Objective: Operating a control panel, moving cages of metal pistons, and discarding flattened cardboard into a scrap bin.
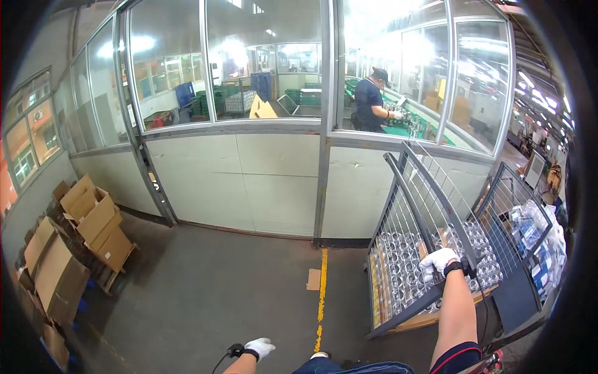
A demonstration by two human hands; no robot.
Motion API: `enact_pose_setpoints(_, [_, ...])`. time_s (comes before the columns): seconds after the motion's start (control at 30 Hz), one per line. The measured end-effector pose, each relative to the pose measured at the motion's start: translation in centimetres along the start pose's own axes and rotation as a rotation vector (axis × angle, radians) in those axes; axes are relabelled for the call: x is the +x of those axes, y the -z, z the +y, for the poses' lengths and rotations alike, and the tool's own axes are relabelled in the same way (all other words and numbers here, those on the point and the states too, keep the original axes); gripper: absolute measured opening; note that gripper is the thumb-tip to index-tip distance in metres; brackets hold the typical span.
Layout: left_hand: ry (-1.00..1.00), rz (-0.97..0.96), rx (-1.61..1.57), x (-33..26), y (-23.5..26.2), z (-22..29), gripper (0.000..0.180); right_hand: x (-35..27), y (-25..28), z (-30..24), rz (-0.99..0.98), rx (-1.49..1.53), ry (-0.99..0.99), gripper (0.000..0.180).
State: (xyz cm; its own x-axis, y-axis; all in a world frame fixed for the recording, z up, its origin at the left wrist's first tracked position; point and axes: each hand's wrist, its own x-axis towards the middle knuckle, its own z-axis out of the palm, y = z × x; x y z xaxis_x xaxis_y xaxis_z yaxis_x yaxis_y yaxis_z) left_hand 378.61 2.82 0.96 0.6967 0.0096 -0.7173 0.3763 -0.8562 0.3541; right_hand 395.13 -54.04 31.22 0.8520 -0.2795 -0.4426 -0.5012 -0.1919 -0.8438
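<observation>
My right hand (439,262), in a white glove with a black band at the wrist, reaches forward to a grey wire-mesh cage cart (398,181). Its fingers are closed on the cart's dark grey metal bar (411,202). Inside the cart, rows of shiny round metal parts (405,268) sit with cardboard between and under them. My left hand (260,348), also gloved in white, hangs low near the lower edge. Nothing shows in it, and its fingers are loosely stretched out. A small black device (235,350) with a cable is strapped by that wrist.
A partition (274,181) with windows stands ahead; behind the glass a person (372,103) works at a green bench. Cardboard boxes (99,218) are stacked at left. A yellow line (322,299) and a cardboard scrap (313,279) mark the floor. Plastic bags (539,240) lie right of the cart.
</observation>
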Motion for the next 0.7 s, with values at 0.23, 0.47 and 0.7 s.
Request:
enact_pose_setpoints(0.23, [-0.119,-0.304,-0.185,-0.8,-4.6,-4.1,0.062,-0.2,0.1,0.1,0.100,-0.131,-0.006,0.009])
enact_pose_setpoints(0.47, [0.112,-0.098,0.833,-6.8,-22.0,-25.6,0.045,-1.5,-0.9,-0.4,0.156,-0.251,-0.011,0.007])
enact_pose_setpoints(0.7, [0.174,0.037,0.232,-7.5,-12.4,-25.7,0.057,-3.2,-2.6,0.4,0.151,-0.371,0.005,0.008])
